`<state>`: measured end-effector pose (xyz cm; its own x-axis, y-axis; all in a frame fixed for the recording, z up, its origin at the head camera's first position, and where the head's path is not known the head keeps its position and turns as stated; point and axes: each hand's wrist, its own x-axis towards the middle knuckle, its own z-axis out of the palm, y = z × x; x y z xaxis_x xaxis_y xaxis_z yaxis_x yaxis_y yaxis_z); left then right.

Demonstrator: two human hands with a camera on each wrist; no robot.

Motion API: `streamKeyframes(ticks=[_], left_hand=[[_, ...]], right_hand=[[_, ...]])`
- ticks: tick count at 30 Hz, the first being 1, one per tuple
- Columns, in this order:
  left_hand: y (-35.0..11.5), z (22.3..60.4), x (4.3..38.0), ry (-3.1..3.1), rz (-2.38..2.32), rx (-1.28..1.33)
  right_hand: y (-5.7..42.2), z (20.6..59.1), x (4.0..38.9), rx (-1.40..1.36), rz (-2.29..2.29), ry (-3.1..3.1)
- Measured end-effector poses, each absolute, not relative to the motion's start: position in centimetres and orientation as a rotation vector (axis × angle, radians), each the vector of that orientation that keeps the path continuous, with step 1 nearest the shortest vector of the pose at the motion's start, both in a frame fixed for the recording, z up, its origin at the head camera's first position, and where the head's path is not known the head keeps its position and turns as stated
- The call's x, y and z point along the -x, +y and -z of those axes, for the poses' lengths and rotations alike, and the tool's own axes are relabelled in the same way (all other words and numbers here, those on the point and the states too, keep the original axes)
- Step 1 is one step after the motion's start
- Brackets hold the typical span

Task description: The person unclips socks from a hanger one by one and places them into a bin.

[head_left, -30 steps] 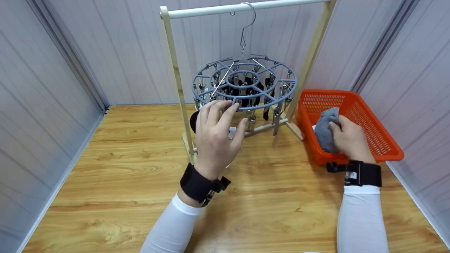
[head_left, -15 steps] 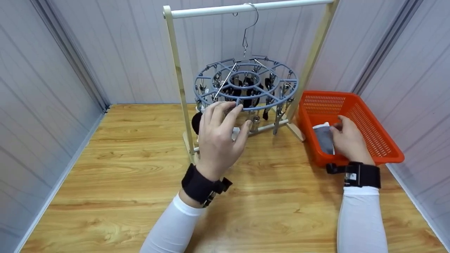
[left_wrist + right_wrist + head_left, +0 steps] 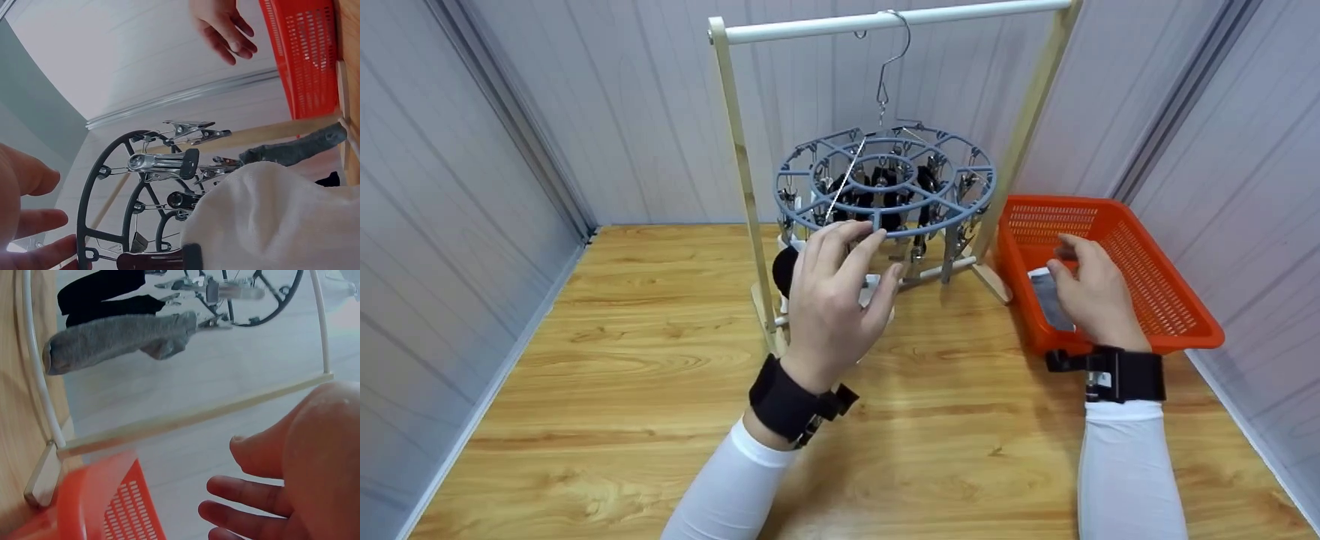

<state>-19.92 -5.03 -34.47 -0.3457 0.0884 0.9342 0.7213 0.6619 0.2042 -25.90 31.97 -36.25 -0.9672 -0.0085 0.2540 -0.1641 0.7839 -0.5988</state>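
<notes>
Grey cloth (image 3: 1046,296) lies just left of right hand (image 3: 1099,296)

It is in the orange basket (image 3: 1155,274), at frame right, its long axis sloping steeply from upper left downward. This nearer hand is empty, thumb and fingers apart; the left hand (image 3: 834,307), mid-frame, has loosely spread fingers at the near rim of the round hanger (image 3: 877,211)

1. A back wall (image 3: 660,112) of pale, lilac-tinged panels, marked with upright seams, stands behind a honey-coloured wood-grain surface (image 3: 622,390) with darker streaks and knots.
2. A left wall (image 3: 450,247) and a right wall (image 3: 1222,150), similarly panelled, enclose the sides — grey metal strips (image 3: 514,120) run down both rear corners.
3. Pale trim (image 3: 495,390) lines the surface's left edge, where it meets the wall.
4. In the left wrist view, a plain grey-green area (image 3: 34,73) borders the pale panelling — a bright glare (image 3: 16,247) shows at lower left.
</notes>
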Motion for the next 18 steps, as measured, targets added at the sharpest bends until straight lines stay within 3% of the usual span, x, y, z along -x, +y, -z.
streamKeyframes(ticks=[11,18], left_hand=[[-5.0,34.1,19.7,-1.783,0.781,0.747],[-5.8,33.9,20.1,-1.807,0.767,0.630]], right_hand=[[30.2,35.9,25.2,-0.218,-0.906,-2.748],[29.2,35.9,25.1,-0.262,-0.866,-2.731]])
